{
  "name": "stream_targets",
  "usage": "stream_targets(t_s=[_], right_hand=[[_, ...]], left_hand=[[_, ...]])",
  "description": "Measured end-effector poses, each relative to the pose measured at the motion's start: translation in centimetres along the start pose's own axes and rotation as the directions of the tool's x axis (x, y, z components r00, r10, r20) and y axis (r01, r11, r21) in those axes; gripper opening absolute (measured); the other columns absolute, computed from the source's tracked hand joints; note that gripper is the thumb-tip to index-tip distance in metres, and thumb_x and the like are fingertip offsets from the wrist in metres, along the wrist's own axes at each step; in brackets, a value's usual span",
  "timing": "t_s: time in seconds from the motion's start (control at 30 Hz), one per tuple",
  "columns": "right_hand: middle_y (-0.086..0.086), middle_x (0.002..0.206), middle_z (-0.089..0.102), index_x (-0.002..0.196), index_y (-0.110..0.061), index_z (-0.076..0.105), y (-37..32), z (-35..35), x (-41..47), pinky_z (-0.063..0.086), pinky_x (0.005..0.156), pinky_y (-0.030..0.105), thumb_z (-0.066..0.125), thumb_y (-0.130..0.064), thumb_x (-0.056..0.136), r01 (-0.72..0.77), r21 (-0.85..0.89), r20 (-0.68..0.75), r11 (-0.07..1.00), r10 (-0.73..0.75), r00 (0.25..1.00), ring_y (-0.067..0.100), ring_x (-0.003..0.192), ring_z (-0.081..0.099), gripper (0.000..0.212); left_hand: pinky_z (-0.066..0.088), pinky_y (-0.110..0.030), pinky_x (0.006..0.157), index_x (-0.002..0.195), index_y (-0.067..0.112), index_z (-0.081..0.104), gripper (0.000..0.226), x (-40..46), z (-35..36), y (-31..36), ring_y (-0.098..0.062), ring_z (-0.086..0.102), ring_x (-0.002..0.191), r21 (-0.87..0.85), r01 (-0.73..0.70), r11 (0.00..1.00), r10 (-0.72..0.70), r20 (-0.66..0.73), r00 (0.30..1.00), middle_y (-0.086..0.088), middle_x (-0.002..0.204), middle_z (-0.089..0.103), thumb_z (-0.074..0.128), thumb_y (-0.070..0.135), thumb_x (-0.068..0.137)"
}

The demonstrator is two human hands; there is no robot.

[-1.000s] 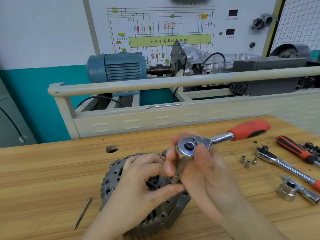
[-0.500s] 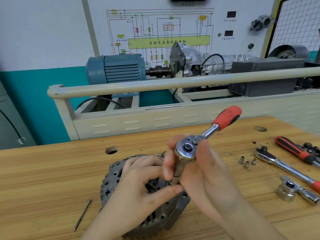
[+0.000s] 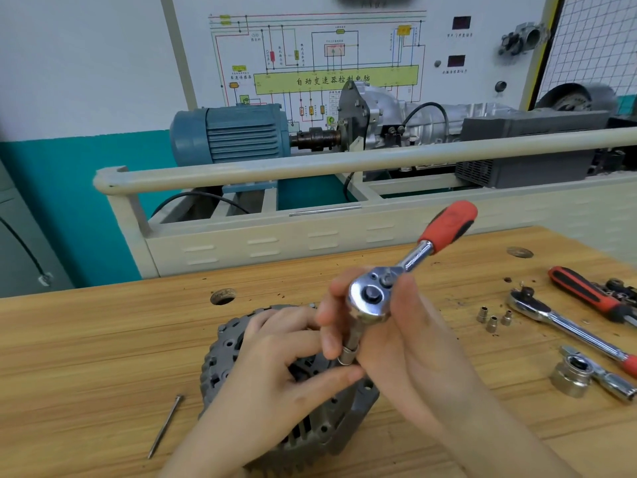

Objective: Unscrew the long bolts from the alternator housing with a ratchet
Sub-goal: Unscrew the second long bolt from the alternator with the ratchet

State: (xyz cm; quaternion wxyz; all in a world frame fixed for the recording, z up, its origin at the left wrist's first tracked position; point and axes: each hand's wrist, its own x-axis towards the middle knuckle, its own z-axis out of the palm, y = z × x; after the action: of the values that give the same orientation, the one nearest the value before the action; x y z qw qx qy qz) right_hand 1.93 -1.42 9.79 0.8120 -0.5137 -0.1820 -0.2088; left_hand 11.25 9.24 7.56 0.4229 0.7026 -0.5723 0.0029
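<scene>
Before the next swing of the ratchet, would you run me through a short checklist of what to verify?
1. Right hand holds the ratchet at its head: ok.
2. Left hand steadies the alternator housing: ok.
3. Socket seated on the bolt head: cannot tell, fingers hide it.
4. Handle has room to swing: ok, nothing stands near it.
5. Removed long bolt lies on the bench, away from the work: ok.
6. Ratchet direction set to loosen: cannot tell.

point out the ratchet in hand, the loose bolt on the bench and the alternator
ratchet (image 3: 370,298), head view, on its round chrome head
loose bolt (image 3: 165,426), head view, mid-shank
alternator (image 3: 224,357), head view, on the left rim of its housing
</scene>
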Motion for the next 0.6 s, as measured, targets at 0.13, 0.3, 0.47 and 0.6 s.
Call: stream_targets(t_s=[0.13, 0.3, 0.47, 0.6], right_hand=[[-0.006, 0.073, 0.067, 0.082, -0.022, 0.071, 0.21, 0.10, -0.09, 0.046, 0.059, 0.015, 0.072, -0.054, 0.064, 0.014, 0.000, -0.002, 1.000, -0.014, 1.000, 0.007, 0.062, 0.059, 0.037], [-0.002, 0.074, 0.066, 0.079, -0.020, 0.066, 0.18, -0.05, -0.26, 0.049, 0.061, 0.019, 0.081, -0.044, 0.057, 0.036, 0.041, 0.009, 0.999, -0.036, 0.999, 0.011, 0.061, 0.060, 0.036], [-0.002, 0.073, 0.065, 0.083, -0.020, 0.068, 0.11, -0.03, -0.13, 0.047, 0.060, 0.018, 0.074, -0.049, 0.065, 0.015, 0.031, 0.007, 0.999, -0.015, 1.000, 0.010, 0.062, 0.059, 0.035], [-0.004, 0.077, 0.066, 0.084, -0.022, 0.071, 0.05, -0.12, 0.03, 0.048, 0.064, 0.020, 0.065, -0.058, 0.069, -0.008, 0.008, -0.017, 1.000, 0.008, 1.000, 0.009, 0.065, 0.060, 0.039]], left_hand=[[0.035, -0.047, 0.098, 0.078, 0.024, 0.070, 0.035, 0.05, 0.07, 0.07, -0.009, 0.052, 0.110, 0.011, 0.015, 1.000, -0.015, -0.027, 1.000, 0.016, 0.106, 0.061, 0.058, 0.056, 0.070], [0.031, -0.036, 0.097, 0.081, 0.033, 0.066, 0.030, 0.10, 0.23, 0.10, -0.001, 0.052, 0.105, 0.040, 0.030, 0.999, -0.028, -0.051, 0.998, 0.019, 0.102, 0.062, 0.058, 0.059, 0.068], [0.031, -0.040, 0.101, 0.079, 0.026, 0.069, 0.035, 0.04, 0.00, -0.15, -0.008, 0.052, 0.110, 0.052, 0.011, 0.999, -0.011, -0.002, 1.000, 0.014, 0.106, 0.062, 0.056, 0.058, 0.072], [0.033, -0.046, 0.100, 0.087, 0.022, 0.071, 0.038, 0.03, -0.10, -0.26, -0.013, 0.048, 0.116, 0.085, -0.021, 0.996, 0.017, 0.046, 0.999, 0.012, 0.111, 0.059, 0.054, 0.054, 0.078]])
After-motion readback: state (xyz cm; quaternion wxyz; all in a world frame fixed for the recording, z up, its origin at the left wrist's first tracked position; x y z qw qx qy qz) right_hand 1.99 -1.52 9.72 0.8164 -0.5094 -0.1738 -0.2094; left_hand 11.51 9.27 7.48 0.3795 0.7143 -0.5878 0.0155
